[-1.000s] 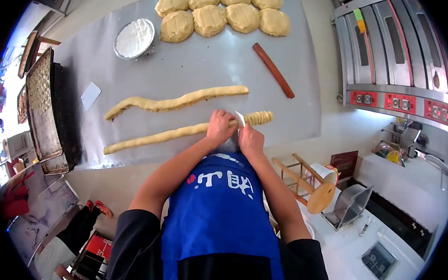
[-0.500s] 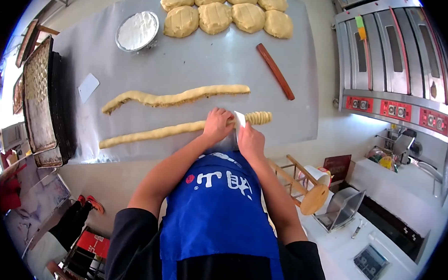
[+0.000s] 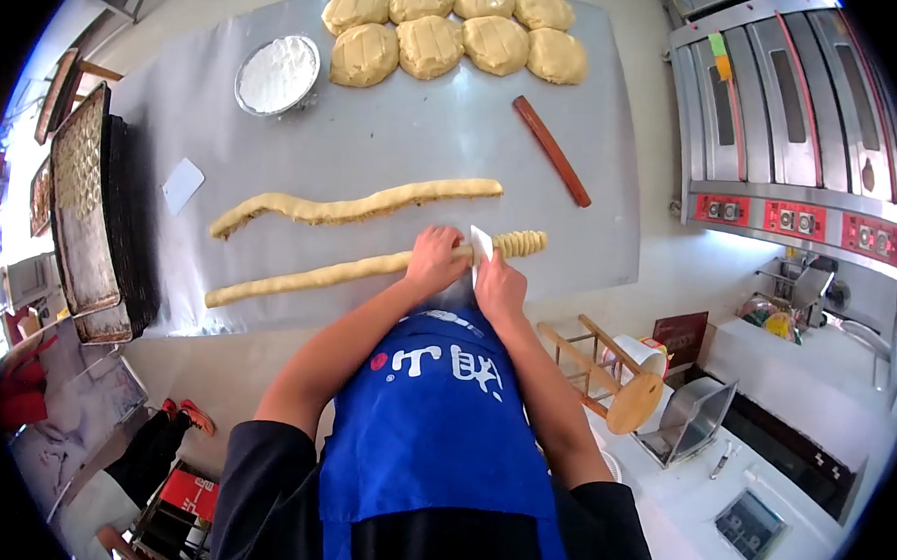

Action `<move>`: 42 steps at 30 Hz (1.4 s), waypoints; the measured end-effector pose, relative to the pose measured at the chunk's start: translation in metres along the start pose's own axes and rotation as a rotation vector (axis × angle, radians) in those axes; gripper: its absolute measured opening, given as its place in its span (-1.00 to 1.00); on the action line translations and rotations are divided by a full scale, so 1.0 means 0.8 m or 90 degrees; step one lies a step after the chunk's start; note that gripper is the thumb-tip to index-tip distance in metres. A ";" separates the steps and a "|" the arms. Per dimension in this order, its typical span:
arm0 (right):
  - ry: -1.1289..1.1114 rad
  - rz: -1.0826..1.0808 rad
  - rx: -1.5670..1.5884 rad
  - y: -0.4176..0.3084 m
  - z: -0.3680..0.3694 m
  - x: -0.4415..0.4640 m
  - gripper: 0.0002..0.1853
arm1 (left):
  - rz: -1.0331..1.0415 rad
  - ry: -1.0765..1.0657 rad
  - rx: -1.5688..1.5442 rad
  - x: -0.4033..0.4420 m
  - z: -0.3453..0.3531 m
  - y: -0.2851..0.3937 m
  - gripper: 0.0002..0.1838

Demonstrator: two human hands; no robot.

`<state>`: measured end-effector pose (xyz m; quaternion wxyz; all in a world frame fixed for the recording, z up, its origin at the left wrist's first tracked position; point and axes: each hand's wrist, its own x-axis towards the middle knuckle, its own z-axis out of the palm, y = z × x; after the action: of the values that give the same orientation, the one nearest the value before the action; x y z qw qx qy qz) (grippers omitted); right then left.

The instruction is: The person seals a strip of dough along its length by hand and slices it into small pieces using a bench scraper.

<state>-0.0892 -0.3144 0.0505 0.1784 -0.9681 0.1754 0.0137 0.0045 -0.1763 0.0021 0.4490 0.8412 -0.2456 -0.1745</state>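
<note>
A long, thin dough rope [image 3: 318,277] lies across the near part of the metal table. My left hand [image 3: 436,261] is closed over its right part, fingers curled on the dough. Just right of those fingers, my right hand [image 3: 499,285] grips a white dough scraper [image 3: 481,245], which stands on edge across the rope. Beyond the blade sit several cut dough slices [image 3: 520,244], bunched in a row. A second, thicker dough rope [image 3: 362,208] with a darker lower side lies farther back, touched by neither hand.
Several large dough rounds [image 3: 429,46] sit at the table's far edge, near a bowl of white powder [image 3: 277,74]. A reddish wooden stick [image 3: 552,150] lies right, another white scraper [image 3: 182,186] left. Stacked baking trays [image 3: 83,224] stand left; a wooden stool [image 3: 633,402] is right.
The view has shifted slightly, so the table's contents appear a little lower. The scraper's angle has changed slightly; both hands stay at the same part of the rope.
</note>
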 end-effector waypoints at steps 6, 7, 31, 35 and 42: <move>-0.094 -0.031 -0.059 -0.039 -0.034 0.010 -0.86 | 0.039 -0.015 0.045 -0.003 -0.004 -0.006 -0.77; -0.097 -0.030 -0.059 -0.039 -0.031 0.014 -0.86 | 0.036 -0.017 0.044 -0.003 -0.003 -0.005 -0.77; -0.087 0.026 -0.081 -0.059 0.030 0.009 -0.81 | 0.045 -0.011 0.066 -0.011 -0.013 -0.019 -0.79; -0.057 0.049 -0.003 -0.045 0.006 0.005 -0.81 | 0.036 0.026 -0.011 -0.015 -0.021 -0.017 -0.75; -0.154 -0.013 -0.053 -0.066 -0.014 0.008 -0.79 | 0.028 -0.027 0.076 -0.017 -0.029 -0.018 -0.75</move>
<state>-0.0656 -0.2741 0.0787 0.1579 -0.9678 0.1417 0.1354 0.0091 -0.1465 0.0036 0.3962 0.8573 -0.2831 -0.1672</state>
